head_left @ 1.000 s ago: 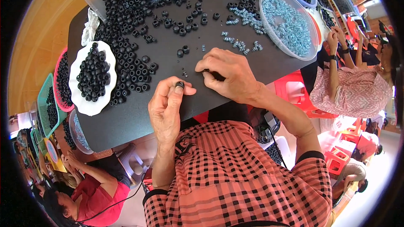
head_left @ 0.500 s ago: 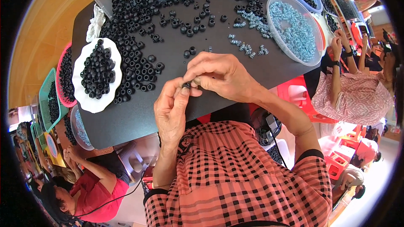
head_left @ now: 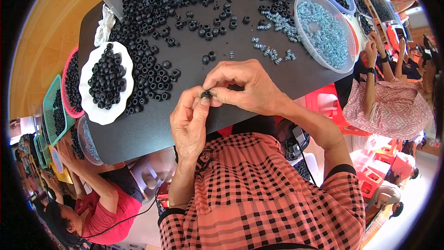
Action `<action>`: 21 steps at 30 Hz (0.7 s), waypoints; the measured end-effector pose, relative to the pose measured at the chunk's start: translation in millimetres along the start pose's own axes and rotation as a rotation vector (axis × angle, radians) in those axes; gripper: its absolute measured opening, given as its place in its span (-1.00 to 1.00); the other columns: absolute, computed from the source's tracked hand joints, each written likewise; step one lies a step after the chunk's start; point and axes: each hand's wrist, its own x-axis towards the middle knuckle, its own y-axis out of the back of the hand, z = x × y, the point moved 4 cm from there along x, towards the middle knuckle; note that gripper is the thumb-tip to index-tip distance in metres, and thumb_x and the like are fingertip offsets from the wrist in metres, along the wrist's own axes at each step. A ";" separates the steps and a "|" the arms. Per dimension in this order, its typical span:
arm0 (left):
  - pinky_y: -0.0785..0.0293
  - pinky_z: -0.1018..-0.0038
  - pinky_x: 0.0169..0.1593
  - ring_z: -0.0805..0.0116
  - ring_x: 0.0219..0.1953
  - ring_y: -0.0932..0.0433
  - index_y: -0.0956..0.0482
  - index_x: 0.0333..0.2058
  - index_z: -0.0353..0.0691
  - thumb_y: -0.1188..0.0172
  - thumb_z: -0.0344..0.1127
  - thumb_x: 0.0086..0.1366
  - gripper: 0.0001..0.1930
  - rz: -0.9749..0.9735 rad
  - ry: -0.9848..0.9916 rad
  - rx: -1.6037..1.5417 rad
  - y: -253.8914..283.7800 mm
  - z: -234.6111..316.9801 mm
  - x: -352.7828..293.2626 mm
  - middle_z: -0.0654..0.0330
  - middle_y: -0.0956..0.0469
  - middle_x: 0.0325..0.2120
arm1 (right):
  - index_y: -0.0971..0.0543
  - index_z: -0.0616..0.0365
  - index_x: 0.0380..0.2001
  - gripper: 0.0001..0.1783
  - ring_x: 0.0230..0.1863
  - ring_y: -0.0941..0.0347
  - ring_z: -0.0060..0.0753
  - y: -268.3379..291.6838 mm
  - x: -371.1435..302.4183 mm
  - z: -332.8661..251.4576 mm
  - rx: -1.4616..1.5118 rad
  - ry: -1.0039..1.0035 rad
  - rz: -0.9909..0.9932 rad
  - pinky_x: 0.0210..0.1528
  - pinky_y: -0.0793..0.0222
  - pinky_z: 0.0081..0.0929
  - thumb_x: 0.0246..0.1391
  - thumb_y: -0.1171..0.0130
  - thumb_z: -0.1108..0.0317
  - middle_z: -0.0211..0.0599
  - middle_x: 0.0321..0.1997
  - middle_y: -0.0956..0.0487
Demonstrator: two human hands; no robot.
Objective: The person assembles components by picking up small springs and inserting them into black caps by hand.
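Above the near edge of the dark table, my left hand (head_left: 188,122) pinches a small black round plastic piece with a hole (head_left: 206,94) between thumb and fingers. My right hand (head_left: 247,85) is closed in a pinch right against that piece; whatever lies between its fingertips is hidden. Just beyond the hands lie two loose black pieces (head_left: 209,58) and a tiny metal coil spring (head_left: 231,55). More coil springs (head_left: 273,54) are scattered to the right of them. A scalloped white plate (head_left: 99,116) heaped with black pieces stands left of my hands.
Black pieces (head_left: 148,23) spread over the table's far side. A clear tub (head_left: 348,65) of springs sits at right, a blue basket (head_left: 351,4) behind it. Pink (head_left: 69,106) and green baskets (head_left: 53,132) stand at left. Co-workers (head_left: 111,215) sit on both sides.
My hands stay together on the small black piece, with only slight finger movement. At left, the co-worker's hands have moved up toward the tubs at the table's left side.
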 end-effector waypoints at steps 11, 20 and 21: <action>-0.22 0.75 -0.35 0.70 -0.45 -0.29 -0.50 -0.14 -0.36 -0.05 -0.38 0.36 -0.81 0.030 -0.102 0.125 -2.8 1.2 -0.5 0.41 -0.45 -0.50 | -0.60 0.24 -0.36 -0.85 -0.41 -0.56 -0.46 -0.9 -3.1 -7.8 -0.175 0.158 0.067 -0.39 -0.45 -0.59 -0.08 -0.21 0.59 -0.27 -0.36 -0.59; -0.13 0.73 -0.43 0.71 -0.50 -0.18 -0.51 -0.18 -0.33 -0.08 -0.35 0.35 -0.82 0.053 -0.088 0.233 -1.8 2.0 -2.4 0.49 -0.32 -0.56 | -0.60 0.21 -0.37 -0.83 -0.42 -0.53 -0.44 -4.0 -6.3 -8.1 -0.282 0.231 0.134 -0.39 -0.44 -0.56 -0.12 -0.21 0.59 -0.30 -0.36 -0.58; -0.16 0.73 -0.40 0.71 -0.48 -0.20 -0.51 -0.18 -0.33 -0.08 -0.34 0.35 -0.82 0.052 -0.086 0.226 -1.3 1.8 -2.7 0.47 -0.33 -0.54 | -0.60 0.21 -0.37 -0.83 -0.41 -0.53 -0.45 -4.6 -6.9 -7.5 -0.268 0.243 0.140 -0.38 -0.44 -0.56 -0.12 -0.22 0.60 -0.30 -0.36 -0.58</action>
